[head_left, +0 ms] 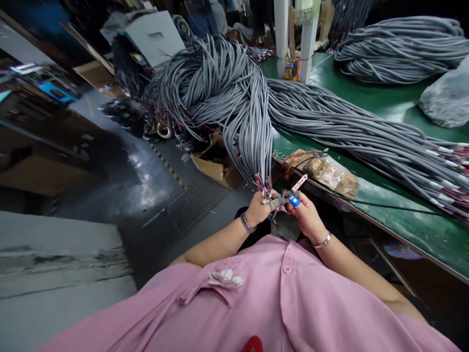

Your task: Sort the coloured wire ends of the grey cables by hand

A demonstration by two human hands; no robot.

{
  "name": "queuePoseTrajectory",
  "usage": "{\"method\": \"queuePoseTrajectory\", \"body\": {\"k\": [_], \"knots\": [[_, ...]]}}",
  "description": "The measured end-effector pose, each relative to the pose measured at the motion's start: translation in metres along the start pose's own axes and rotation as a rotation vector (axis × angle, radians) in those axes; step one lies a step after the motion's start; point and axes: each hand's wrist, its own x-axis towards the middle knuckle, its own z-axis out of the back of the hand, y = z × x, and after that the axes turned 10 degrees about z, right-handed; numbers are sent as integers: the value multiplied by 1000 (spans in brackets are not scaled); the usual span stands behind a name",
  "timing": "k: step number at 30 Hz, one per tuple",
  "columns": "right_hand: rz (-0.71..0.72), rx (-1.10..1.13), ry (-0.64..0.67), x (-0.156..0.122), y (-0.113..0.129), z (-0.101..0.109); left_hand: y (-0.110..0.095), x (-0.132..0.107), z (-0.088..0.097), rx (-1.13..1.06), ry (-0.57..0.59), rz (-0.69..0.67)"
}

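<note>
Near the table edge, my left hand (pixel 258 209) is closed around the end of a grey cable, with a grey, banded covering over its thumb. Thin coloured wires (pixel 264 188) stick out beside those fingers. My right hand (pixel 306 215) pinches close beside it, a blue cover on the thumb. From its fingers juts a small pink tool (pixel 299 183) with holes along it; the rest of it is hidden. Just beyond both hands, a thick bundle of grey cables (pixel 252 132) hangs over the edge, coloured wires showing at its lower end.
The green table (pixel 381 100) carries a long row of grey cables (pixel 351 127), a coiled bundle (pixel 399 49), and a clear plastic bag (pixel 447 95). A taped wooden block (pixel 330 175) lies by the near edge. An open cardboard box (pixel 214 166) is on the floor.
</note>
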Motion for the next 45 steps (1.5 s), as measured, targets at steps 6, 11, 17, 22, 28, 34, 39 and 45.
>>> {"method": "queuePoseTrajectory", "body": {"k": [6,11,17,22,28,34,39,45], "knots": [[56,-74,-22,9,0,-7,6,2,0,93,36,28],[69,-138,-42,7,-1,-4,11,3,0,129,2,28],[0,-70,-52,4,-1,-1,6,4,-2,75,9,-4],[28,-85,19,5,2,-1,3,3,-1,131,20,-14],[55,-98,-4,4,0,1,-1,1,-2,95,1,-5],[59,-120,-69,3,1,2,-2,1,-7,49,-58,10],[-9,-85,-83,0,0,1,0,1,-9,-52,-120,4],[1,-67,-52,-2,-4,2,-2,1,-10,-129,-131,20]]}}
